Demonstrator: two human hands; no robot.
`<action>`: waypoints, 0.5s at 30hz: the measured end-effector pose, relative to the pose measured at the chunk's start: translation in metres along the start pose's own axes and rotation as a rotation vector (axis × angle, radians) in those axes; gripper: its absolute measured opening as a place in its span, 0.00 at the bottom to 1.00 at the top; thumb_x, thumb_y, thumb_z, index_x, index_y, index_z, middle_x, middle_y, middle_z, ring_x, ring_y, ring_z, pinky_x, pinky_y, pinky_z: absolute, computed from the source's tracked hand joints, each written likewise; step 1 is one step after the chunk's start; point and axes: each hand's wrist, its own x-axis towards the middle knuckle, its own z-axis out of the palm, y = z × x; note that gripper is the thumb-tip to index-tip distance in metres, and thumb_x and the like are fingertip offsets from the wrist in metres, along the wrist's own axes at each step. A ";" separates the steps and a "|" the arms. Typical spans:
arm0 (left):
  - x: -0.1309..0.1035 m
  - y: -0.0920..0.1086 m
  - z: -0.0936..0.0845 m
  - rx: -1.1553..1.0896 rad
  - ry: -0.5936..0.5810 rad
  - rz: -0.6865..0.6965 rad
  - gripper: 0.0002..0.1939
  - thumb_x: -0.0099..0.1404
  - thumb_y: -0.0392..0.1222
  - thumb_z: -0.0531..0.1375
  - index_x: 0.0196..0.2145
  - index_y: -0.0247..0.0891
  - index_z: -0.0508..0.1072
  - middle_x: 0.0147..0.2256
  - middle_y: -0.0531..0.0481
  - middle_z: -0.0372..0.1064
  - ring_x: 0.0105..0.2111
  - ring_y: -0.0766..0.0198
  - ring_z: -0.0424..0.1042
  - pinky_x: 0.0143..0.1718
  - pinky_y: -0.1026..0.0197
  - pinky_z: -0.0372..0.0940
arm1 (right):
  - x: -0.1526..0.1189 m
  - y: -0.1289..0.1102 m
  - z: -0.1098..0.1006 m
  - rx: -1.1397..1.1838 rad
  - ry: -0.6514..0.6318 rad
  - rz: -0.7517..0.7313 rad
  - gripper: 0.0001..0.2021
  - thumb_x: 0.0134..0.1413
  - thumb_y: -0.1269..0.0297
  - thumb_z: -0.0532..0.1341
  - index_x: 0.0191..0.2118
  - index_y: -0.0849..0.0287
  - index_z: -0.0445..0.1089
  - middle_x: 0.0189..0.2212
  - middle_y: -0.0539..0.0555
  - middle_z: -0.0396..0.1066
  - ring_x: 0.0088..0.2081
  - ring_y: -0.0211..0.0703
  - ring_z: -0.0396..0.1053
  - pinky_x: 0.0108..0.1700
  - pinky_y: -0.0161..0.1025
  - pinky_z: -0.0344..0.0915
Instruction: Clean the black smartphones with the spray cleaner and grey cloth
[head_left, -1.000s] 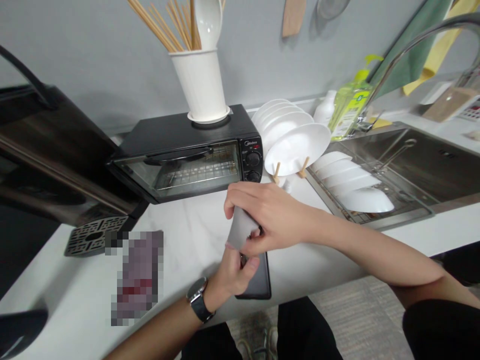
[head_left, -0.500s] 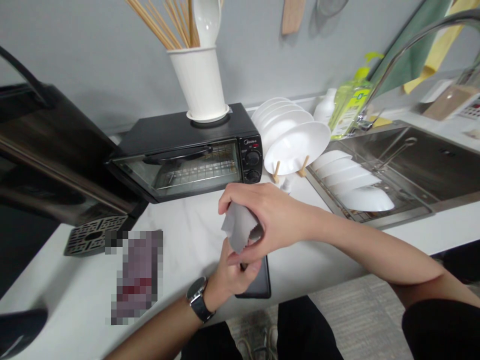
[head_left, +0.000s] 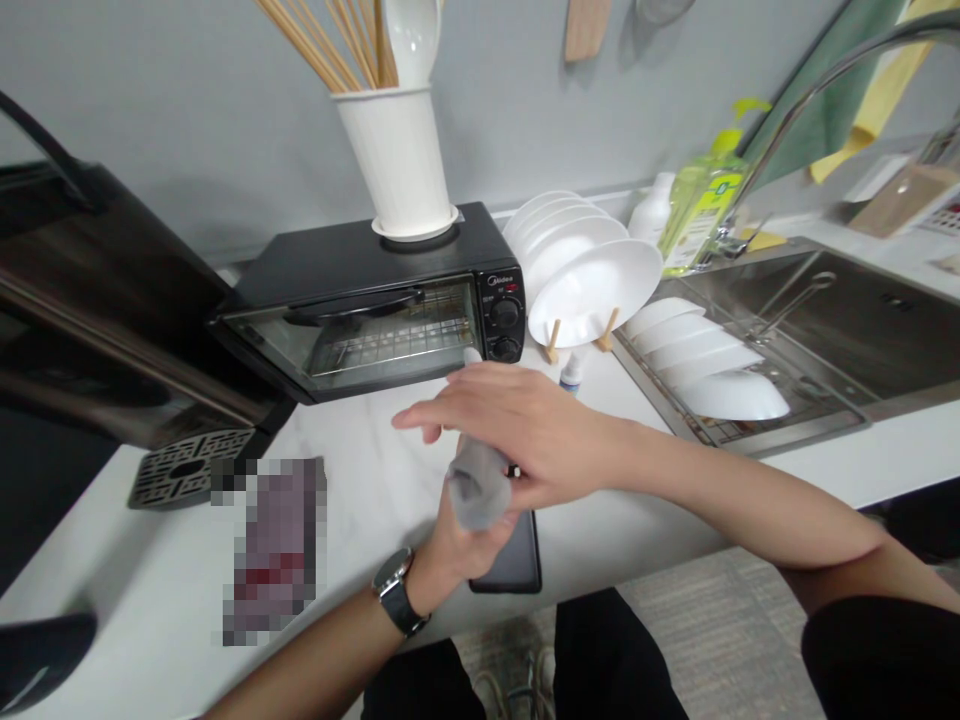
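Over the counter's front part my two hands meet at a soft grey cloth (head_left: 480, 485). My right hand (head_left: 529, 425) is above, its fingers reaching left across the cloth and its thumb beneath, with the cloth between them. My left hand (head_left: 469, 540), with a watch (head_left: 397, 590) on the wrist, is closed under the cloth; its fingers are mostly hidden. A small dark piece shows by the right palm, too little to name. A flat dark rectangular object (head_left: 517, 560) lies below the hands. A small white bottle (head_left: 572, 372) stands just behind my right hand.
A black toaster oven (head_left: 390, 300) carries a white cup (head_left: 397, 150) of chopsticks. White plates (head_left: 592, 290) stand in a rack beside it. Right are bowls (head_left: 697, 360) at the sink (head_left: 862, 330) and a soap bottle (head_left: 697, 215). A black machine (head_left: 112, 300) and a blurred-out item (head_left: 274, 550) are left.
My right hand has turned, its fingers now stretched left over the cloth. The cloth has shifted slightly down and is bunched differently. More of the small bottle shows.
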 end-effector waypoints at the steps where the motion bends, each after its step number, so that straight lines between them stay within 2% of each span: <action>1: 0.000 0.001 -0.001 0.008 0.006 0.032 0.26 0.66 0.66 0.58 0.46 0.41 0.75 0.43 0.40 0.78 0.48 0.45 0.76 0.55 0.42 0.71 | 0.000 0.002 -0.001 0.048 0.010 0.089 0.22 0.64 0.55 0.65 0.58 0.59 0.64 0.47 0.57 0.74 0.48 0.48 0.72 0.52 0.45 0.68; 3: 0.001 0.002 -0.001 0.019 0.015 0.090 0.26 0.67 0.67 0.58 0.46 0.41 0.74 0.44 0.40 0.77 0.47 0.46 0.76 0.54 0.42 0.71 | 0.000 0.005 -0.002 0.087 0.025 0.215 0.25 0.57 0.46 0.69 0.50 0.57 0.64 0.42 0.55 0.73 0.43 0.48 0.71 0.45 0.43 0.67; 4: 0.001 0.002 -0.001 0.018 0.019 0.098 0.26 0.68 0.67 0.57 0.46 0.41 0.74 0.43 0.40 0.77 0.46 0.46 0.76 0.53 0.43 0.71 | 0.000 0.005 -0.002 0.076 0.028 0.238 0.23 0.56 0.45 0.69 0.46 0.56 0.64 0.41 0.54 0.72 0.41 0.48 0.70 0.43 0.42 0.67; 7: 0.000 -0.003 0.003 0.028 0.044 0.082 0.26 0.70 0.68 0.55 0.44 0.41 0.73 0.42 0.41 0.76 0.45 0.49 0.75 0.51 0.46 0.72 | 0.000 0.001 -0.002 -0.023 -0.012 0.147 0.10 0.63 0.57 0.64 0.42 0.56 0.64 0.40 0.55 0.71 0.42 0.48 0.69 0.47 0.45 0.68; 9: -0.002 -0.007 0.005 0.053 0.076 0.069 0.27 0.70 0.69 0.54 0.41 0.41 0.73 0.40 0.42 0.76 0.44 0.50 0.75 0.49 0.48 0.72 | 0.000 -0.003 -0.001 -0.108 -0.053 0.028 0.02 0.67 0.67 0.59 0.42 0.58 0.66 0.40 0.56 0.73 0.43 0.47 0.70 0.55 0.48 0.68; 11: -0.003 -0.010 0.006 0.070 0.064 0.054 0.27 0.69 0.70 0.55 0.39 0.41 0.73 0.35 0.44 0.76 0.42 0.50 0.75 0.45 0.50 0.73 | -0.001 -0.006 0.001 -0.191 -0.051 -0.111 0.06 0.70 0.71 0.56 0.45 0.60 0.69 0.42 0.56 0.75 0.45 0.45 0.71 0.64 0.49 0.64; 13: -0.003 -0.010 0.006 0.070 0.028 0.037 0.27 0.69 0.70 0.55 0.38 0.41 0.73 0.31 0.46 0.75 0.39 0.51 0.76 0.42 0.52 0.73 | -0.002 -0.006 0.003 -0.213 -0.026 -0.223 0.09 0.71 0.72 0.55 0.51 0.62 0.70 0.48 0.57 0.77 0.50 0.44 0.72 0.69 0.47 0.59; 15: -0.001 -0.009 0.005 0.062 0.018 0.051 0.27 0.70 0.68 0.54 0.38 0.41 0.74 0.31 0.46 0.75 0.39 0.51 0.76 0.42 0.52 0.73 | -0.002 -0.003 0.003 -0.150 -0.010 -0.204 0.13 0.71 0.69 0.56 0.58 0.63 0.67 0.55 0.59 0.76 0.56 0.45 0.71 0.69 0.48 0.59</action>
